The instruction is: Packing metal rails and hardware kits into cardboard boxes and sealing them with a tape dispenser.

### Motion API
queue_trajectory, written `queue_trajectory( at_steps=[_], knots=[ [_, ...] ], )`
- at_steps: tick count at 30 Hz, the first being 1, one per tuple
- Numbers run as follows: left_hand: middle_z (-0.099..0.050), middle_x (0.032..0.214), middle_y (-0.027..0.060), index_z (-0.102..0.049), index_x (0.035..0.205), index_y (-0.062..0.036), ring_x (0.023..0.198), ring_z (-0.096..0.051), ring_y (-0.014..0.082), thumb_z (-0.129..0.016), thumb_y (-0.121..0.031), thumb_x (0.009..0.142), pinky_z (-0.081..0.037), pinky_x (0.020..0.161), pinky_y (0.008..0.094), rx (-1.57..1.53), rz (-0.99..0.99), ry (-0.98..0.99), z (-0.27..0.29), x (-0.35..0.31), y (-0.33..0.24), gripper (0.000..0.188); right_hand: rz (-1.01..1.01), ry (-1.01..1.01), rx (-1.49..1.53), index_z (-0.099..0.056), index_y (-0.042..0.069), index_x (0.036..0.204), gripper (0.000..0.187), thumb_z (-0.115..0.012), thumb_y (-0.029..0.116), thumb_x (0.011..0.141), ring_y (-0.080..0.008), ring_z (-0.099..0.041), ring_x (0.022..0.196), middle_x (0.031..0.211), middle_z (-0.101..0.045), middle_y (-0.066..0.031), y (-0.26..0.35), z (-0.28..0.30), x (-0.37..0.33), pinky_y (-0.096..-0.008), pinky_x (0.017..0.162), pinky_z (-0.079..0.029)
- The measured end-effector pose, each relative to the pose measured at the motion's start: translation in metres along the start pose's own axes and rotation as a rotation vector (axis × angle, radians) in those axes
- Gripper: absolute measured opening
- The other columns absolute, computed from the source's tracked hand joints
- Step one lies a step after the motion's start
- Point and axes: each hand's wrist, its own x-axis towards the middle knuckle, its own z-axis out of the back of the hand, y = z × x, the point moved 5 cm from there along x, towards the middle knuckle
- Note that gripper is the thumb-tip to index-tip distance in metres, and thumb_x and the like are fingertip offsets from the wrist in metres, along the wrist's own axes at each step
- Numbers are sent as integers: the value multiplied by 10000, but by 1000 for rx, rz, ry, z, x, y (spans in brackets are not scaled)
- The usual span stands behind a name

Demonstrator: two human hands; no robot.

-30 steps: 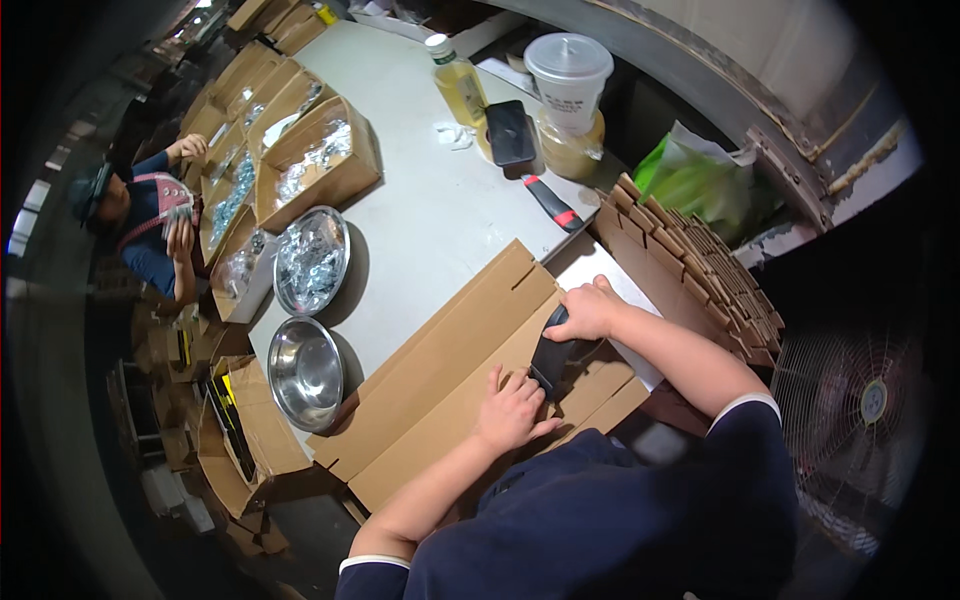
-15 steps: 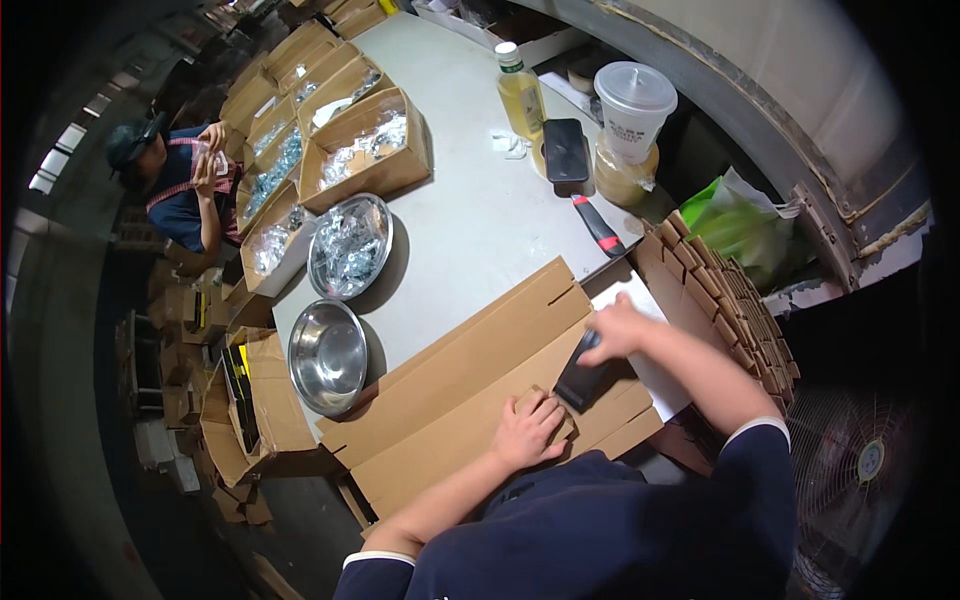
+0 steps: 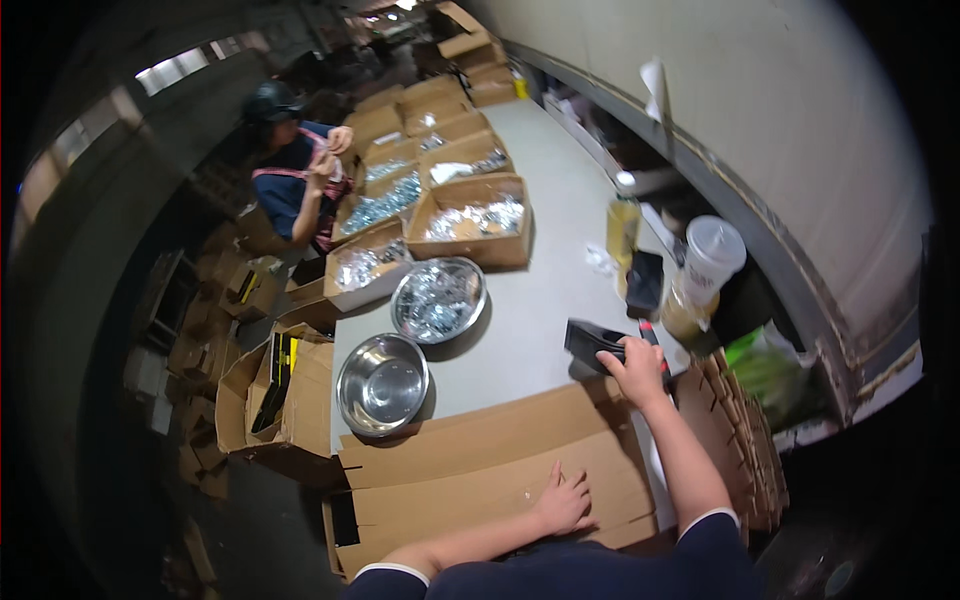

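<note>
A flattened brown cardboard box (image 3: pixel 480 440) lies across the near end of the white table. My left hand (image 3: pixel 566 503) rests on its surface, fingers spread and holding nothing. To the far right, my right hand (image 3: pixel 636 368) grips a black hand tool (image 3: pixel 592 340) with a wide flat end, raised above the white tabletop; its exact kind is not clear. Just beyond that hand lies a red-and-black handled tool (image 3: pixel 648 332), partly hidden by my fingers.
Two steel bowls stand at left, one (image 3: pixel 383 384) bare inside, another (image 3: pixel 438 300) full of small bagged parts. Behind are open boxes (image 3: pixel 470 220) of parts and a co-worker (image 3: pixel 300 180). At right are a bottle (image 3: pixel 622 225), phone (image 3: pixel 645 280), lidded cup (image 3: pixel 712 255) and stacked cardboard (image 3: pixel 735 440).
My right hand has lifted the black tool off the cardboard and carried it away over the table. My left fingers have spread out from a curled grip on the cardboard. The view has swung.
</note>
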Motion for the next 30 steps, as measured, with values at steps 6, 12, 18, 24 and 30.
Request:
queue_trajectory(
  at_steps=[6,12,18,24,30],
  knots=[
    [-210,1602,48,-273,1524,-264,1463,-203,329,-425,-611,931,-235,1038,706,-219,253,-140,-28,-107,35,704,3,34,-256,-653,114,1037,289,-732,239,789,-286,-479,1194,1189,-572,-84,-41,-98,8,-506,975,-336],
    [-542,1340,118,-615,1228,-152,1249,-486,293,-553,-324,909,-435,951,522,-341,1231,5,-63,-312,110,368,-45,7,70,-585,33,1147,376,-698,168,814,-336,-507,1102,1156,-540,-182,-11,-97,-110,-469,925,-403],
    [-496,1254,246,-474,1283,-24,1207,-479,377,-552,-482,934,-390,1005,505,-735,1809,-726,-221,-508,154,581,-240,547,468,-531,29,1324,530,-602,379,933,-253,-500,1205,1180,-595,-147,23,-120,-236,-381,1061,-376],
    [-637,989,41,-560,1130,-109,940,-625,209,-542,-397,989,-524,852,409,-2254,1241,-978,-272,-502,167,322,-563,727,911,-469,117,1338,501,-608,383,936,-229,-489,1145,1174,-542,-118,39,-118,-236,-366,1028,-378],
    [-595,1049,18,-522,1123,-151,986,-609,186,-570,-353,979,-532,839,411,-2315,1116,-1086,-276,-524,127,253,-716,911,1088,-425,189,1293,509,-665,381,887,-197,-469,1084,1149,-515,-119,58,-91,-226,-342,1021,-353]
  ],
)
